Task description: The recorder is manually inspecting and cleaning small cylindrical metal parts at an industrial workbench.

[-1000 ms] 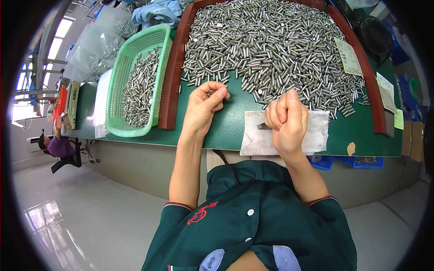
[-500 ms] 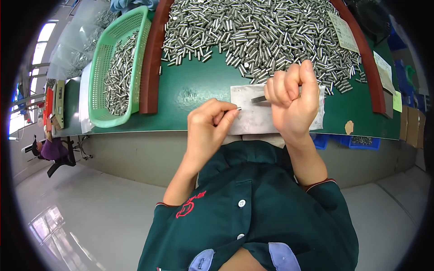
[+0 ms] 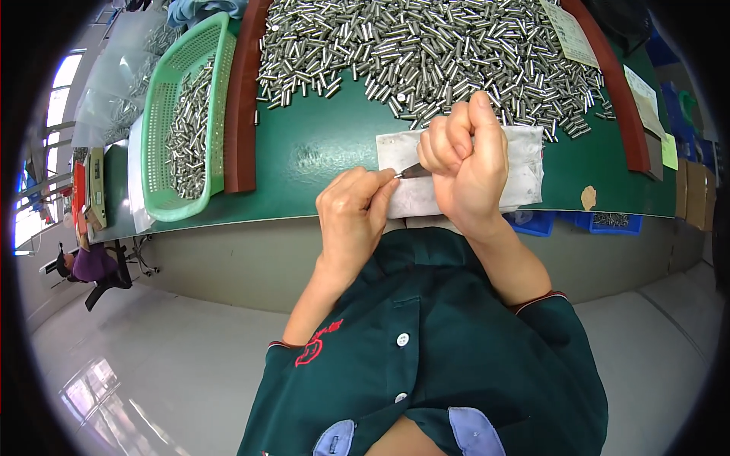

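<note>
Between the thumb and forefinger of my left hand (image 3: 353,204) is a small shiny metal pin (image 3: 397,176), mostly covered by the fingertips. My right hand (image 3: 468,167) is closed in a fist around a dark, narrow, tapered metal tool (image 3: 413,172); its handle is hidden in the palm. The tool's tip meets the pin's end, or comes very close to it. Both hands are over a stained white cloth (image 3: 525,163) spread at the table's near edge. Beyond it, many loose metal pins (image 3: 426,57) lie heaped on the green tabletop (image 3: 319,137).
A light green plastic basket (image 3: 156,144) holding similar pins stands at the left, beside a dark red rail (image 3: 242,114). Another red rail (image 3: 623,121) bounds the right, with paper slips (image 3: 570,34) near it. Blue bins (image 3: 608,223) sit below the edge. Someone in purple (image 3: 96,262) sits far left.
My right hand has moved left, bringing the tool's tip to the pin in my left hand. The left fingers have closed further over the pin. The whole view has shifted slightly.
</note>
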The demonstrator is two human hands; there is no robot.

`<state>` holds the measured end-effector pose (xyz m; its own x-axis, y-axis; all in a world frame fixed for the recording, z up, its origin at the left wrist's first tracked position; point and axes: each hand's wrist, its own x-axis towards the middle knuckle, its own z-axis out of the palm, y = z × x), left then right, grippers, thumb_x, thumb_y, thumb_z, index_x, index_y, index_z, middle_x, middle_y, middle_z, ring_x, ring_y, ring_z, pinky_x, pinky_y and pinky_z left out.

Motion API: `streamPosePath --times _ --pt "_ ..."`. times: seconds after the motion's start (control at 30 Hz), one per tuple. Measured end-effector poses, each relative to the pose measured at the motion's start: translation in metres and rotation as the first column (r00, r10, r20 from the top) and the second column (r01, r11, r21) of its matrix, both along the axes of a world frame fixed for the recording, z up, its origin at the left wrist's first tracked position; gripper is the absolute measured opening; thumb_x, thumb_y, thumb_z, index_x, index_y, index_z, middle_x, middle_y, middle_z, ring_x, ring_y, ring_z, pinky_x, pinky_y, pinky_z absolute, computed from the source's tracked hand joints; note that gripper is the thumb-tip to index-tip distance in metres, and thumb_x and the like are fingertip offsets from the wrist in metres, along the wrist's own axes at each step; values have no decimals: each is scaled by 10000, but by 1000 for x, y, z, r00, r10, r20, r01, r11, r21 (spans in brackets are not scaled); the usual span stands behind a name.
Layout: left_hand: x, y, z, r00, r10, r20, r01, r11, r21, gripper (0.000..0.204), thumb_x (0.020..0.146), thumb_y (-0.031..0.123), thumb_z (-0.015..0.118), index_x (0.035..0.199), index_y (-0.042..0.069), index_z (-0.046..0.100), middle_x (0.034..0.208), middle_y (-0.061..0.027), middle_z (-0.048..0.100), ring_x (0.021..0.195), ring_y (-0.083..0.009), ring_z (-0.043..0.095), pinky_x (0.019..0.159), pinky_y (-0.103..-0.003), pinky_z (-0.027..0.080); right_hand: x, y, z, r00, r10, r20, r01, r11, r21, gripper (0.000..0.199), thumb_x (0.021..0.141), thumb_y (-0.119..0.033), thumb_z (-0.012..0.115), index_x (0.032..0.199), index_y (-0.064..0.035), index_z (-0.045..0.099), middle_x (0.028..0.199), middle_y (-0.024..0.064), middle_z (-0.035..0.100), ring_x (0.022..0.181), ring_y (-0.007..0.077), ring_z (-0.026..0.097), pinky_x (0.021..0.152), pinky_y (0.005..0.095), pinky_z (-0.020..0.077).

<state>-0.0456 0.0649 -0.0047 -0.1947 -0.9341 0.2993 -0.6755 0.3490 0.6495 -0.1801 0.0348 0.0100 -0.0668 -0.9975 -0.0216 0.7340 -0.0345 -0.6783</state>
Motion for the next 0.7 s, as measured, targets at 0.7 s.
streamPosePath --times 0.7 --pt "-2 0 4 1000 14 20 -15 1000 26 79 649 28 663 692 29 597 528 -80 453 476 -231 454 454 -334 357 -2 -3 2 999 30 20 -30 999 25 432 933 -290 246 535 -126 278 410 -24 243 371 74 144 372 237 149"
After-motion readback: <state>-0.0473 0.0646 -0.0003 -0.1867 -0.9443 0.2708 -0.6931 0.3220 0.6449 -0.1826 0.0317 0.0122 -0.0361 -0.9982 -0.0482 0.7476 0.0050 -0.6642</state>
